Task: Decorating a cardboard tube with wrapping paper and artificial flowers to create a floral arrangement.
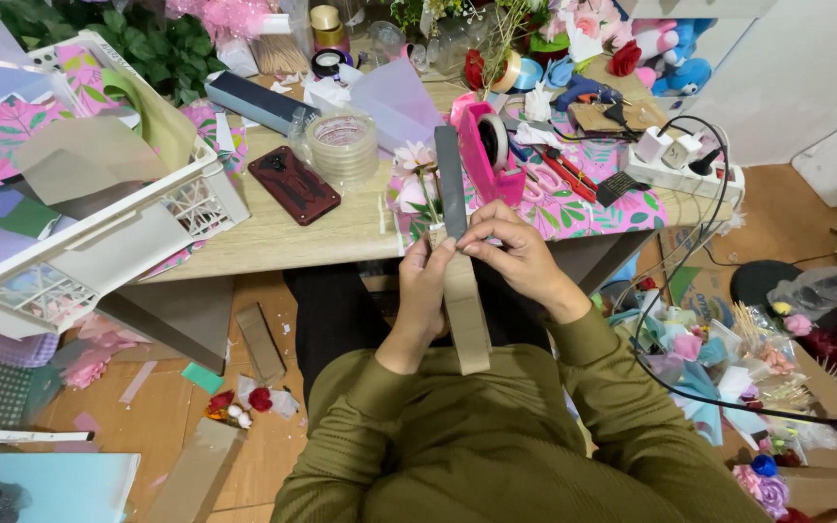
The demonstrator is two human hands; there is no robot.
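Cardboard strip [467, 315] is what both hands are busy with right now, held up in front of the person's lap, just off the near edge of the wooden table [273, 237]. A grey band [450, 179] runs up from the strip's top end, and it looks to me like tape or paper being laid along the cardboard. Only the upper end looks covered so far; the lower half is bare brown, so I'd say there's plenty left to do.

Left hand [425, 291] is pinched on the strip's left edge near the top. Right hand [515, 254] grips it from the other side, fingertips pressing where grey meets brown.

Just beyond the strip, on the table, sits a pink tape dispenser [484, 150], with a clear tape roll [342, 145] and a dark red phone case [294, 184] further left of it. A white basket [138, 237] hangs over the table's left end.

Can't tell whether the grey band is sticky or already stuck down, since the fingers hide the join. The strip's back side isn't visible either.
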